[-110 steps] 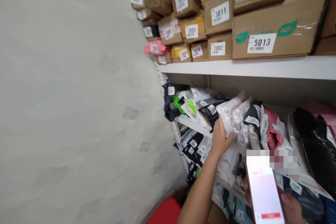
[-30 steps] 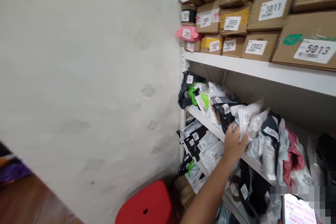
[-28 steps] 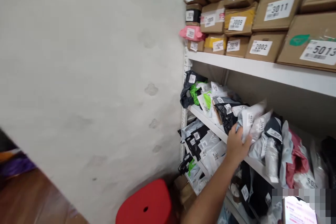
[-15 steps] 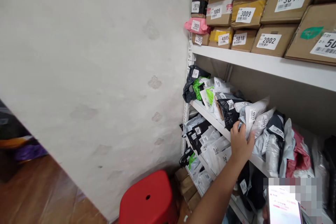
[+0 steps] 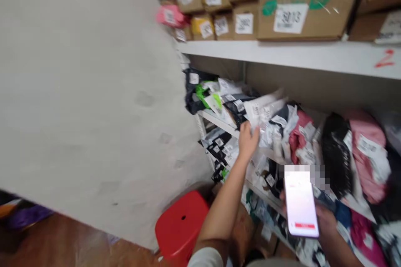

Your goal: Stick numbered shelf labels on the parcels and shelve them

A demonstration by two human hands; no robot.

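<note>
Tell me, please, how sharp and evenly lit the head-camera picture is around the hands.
Head view: motion blur smears everything; the box label is barely legible, the left hand at the white parcel soft-edged. Head view: the phone in the right hand glares white, pixelated patch above. Head view: flat light.

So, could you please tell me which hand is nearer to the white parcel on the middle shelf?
Left. The left hand touches the white parcel at its lower end; the right hand is lower and to the right, holding a phone, apart from it.
</note>
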